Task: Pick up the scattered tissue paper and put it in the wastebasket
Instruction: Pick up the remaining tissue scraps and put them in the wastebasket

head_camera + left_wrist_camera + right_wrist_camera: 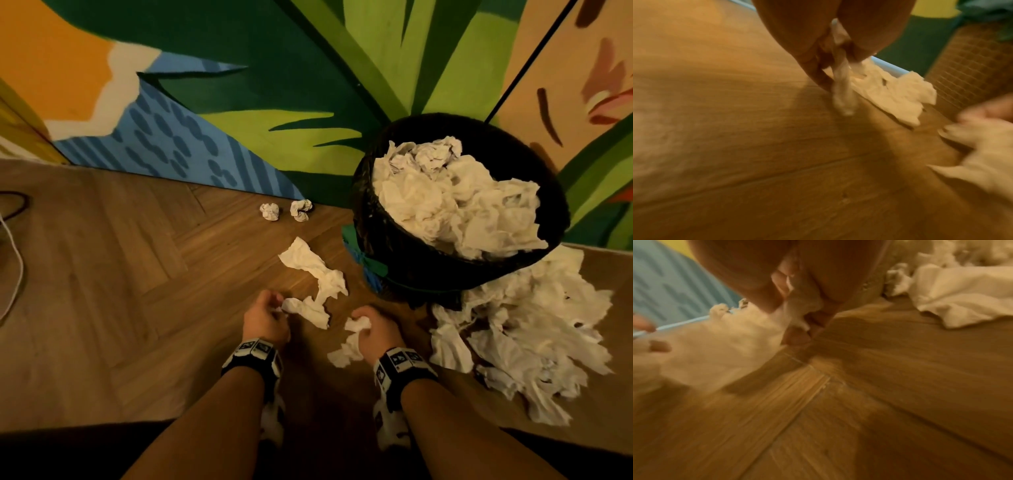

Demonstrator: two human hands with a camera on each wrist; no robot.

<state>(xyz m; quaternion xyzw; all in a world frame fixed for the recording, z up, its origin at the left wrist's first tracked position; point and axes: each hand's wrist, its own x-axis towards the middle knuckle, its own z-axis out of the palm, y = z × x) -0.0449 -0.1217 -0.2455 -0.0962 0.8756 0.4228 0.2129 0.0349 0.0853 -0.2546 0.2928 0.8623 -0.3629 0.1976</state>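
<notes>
Two hands are low over the wooden floor (pixel 137 274). The left hand (pixel 265 317) has its fingers curled and pinches the near end of one long crumpled tissue strip (pixel 317 284), which lies stretched out on the floor toward the wall. In the left wrist view the same tissue (pixel 890 92) hangs twisted from between the fingertips (pixel 812 68) and spreads flat on the boards. The right hand (pixel 371 330) is closed round one other crumpled tissue (pixel 352 337), and a loose tail of it hangs down by the wrist.

Two small tissue balls lie on the floor close to the painted wall (pixel 239 68): the left ball (pixel 269 211) and the right ball (pixel 301 209), just beside each other but apart. One wastebasket (pixel 394 246) with a black liner stands near the wall, filled above its rim with white tissue (pixel 455 195). One big heap of tissue (pixel 527 332) lies on the floor against the basket's near right side; the separate pieces in it cannot be counted.

Both wrist views are blurred. In the right wrist view the fingers (pixel 797 335) are half covered by the held paper, so their exact grip is hard to make out. A white cable (pixel 13 267) is cut off at the left edge.
</notes>
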